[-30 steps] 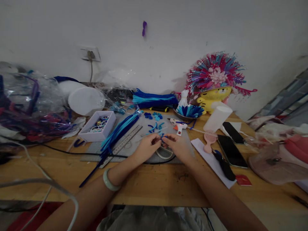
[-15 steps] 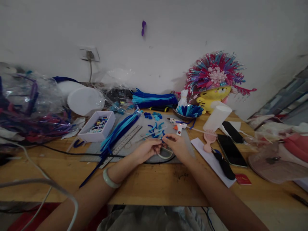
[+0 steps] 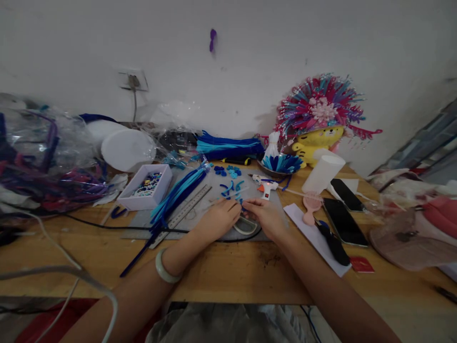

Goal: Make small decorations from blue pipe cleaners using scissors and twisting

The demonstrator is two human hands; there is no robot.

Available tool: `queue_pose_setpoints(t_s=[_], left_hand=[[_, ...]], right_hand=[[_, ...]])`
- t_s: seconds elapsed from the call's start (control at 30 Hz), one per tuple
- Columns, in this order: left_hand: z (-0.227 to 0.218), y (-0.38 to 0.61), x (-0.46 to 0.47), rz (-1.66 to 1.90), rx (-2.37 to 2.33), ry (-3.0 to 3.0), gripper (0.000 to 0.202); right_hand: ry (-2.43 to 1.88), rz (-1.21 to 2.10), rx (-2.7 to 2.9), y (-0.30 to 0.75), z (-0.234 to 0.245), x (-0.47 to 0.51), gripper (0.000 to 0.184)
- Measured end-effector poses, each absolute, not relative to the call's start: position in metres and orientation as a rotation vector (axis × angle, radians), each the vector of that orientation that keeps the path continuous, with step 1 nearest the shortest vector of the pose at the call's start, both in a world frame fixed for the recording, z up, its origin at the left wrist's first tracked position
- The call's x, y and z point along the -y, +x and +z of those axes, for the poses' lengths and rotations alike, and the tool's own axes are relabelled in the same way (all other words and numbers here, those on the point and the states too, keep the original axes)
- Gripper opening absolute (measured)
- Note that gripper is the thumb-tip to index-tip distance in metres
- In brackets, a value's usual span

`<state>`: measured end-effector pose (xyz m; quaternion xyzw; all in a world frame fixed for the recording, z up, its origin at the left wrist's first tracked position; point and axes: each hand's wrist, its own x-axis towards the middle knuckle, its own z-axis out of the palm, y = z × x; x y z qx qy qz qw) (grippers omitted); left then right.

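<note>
My two hands meet over the grey mat (image 3: 193, 219). My right hand (image 3: 267, 218) pinches a small blue pipe cleaner piece (image 3: 243, 206) between thumb and finger. My left hand (image 3: 220, 219) is turned back up with its fingers closed against the right fingertips; what they grip is hidden. Below the hands lie scissors, of which a pale handle (image 3: 246, 227) shows. Just beyond are curled blue pipe cleaner pieces (image 3: 228, 187) and a clear stick (image 3: 238, 191). A white glue gun (image 3: 267, 187) with an orange trigger rests past my right hand.
Left of the hands lie a metal ruler (image 3: 187, 207), long blue pipe cleaners (image 3: 178, 190) and a white box (image 3: 137, 202) of beads. A bowl (image 3: 273, 172) of blue pieces stands behind. Phones (image 3: 344, 221) and a pink brush (image 3: 311, 207) are at right. A black cable (image 3: 117, 227) crosses the table.
My left hand has rolled over, so its back now faces up and hides its fingertips. The right hand stays nearly in place, still pinching. The view has shifted slightly.
</note>
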<state>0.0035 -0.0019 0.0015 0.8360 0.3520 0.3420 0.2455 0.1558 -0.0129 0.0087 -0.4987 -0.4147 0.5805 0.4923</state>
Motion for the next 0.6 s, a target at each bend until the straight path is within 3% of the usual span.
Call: queue_pose_setpoints(t_s=[0.13,0.4,0.6], left_hand=[[0.006,0.007,0.003,0.955,-0.981,2.063,0.010],[0.005,0.017,0.002,0.736,-0.692,0.751,0.008],[-0.005,0.018,-0.001,0.876,-0.855,1.197,0.015]], right_hand=[[-1.309,1.263,1.215,0.156,0.012,0.014,0.012],[-1.244,1.208,1.285,0.155,0.014,0.016,0.015],[-1.170,1.352,1.126,0.158,0.003,0.009,0.021]])
